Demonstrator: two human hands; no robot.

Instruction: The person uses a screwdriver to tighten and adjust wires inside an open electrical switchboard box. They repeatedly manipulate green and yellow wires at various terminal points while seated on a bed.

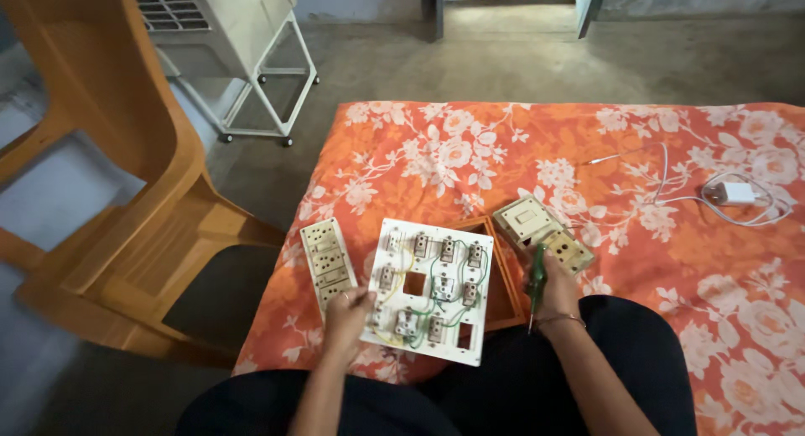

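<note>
Here we are at the lower middle of the frame: the white switchboard plate (432, 289) lies face down on the orange floral bedsheet (671, 260), its back turned up, so the switch and socket bodies and their green, yellow and white wires all show. It half covers an orange back box (503, 293) beneath it. The left hand (348, 312) pins the plate's lower left corner, fingers curled onto the edge. The right hand (549, 285) has its grip wrapped tight around a green-handled screwdriver (537, 287), tip pointing down just off the plate's right side, not touching any screw.

How far along? By my reckoning, midway: most modules sit in their slots and are wired, yet a square opening in the centre and a small slot at lower right stand empty, and the plate is not fixed to its box.

Loose parts wait nearby: a cream socket strip (325, 260) left of the plate, and a beige switch module (541, 233) up to the right. Far right, a white charger with its cable (731, 193). No readable labels or packages anywhere.
</note>
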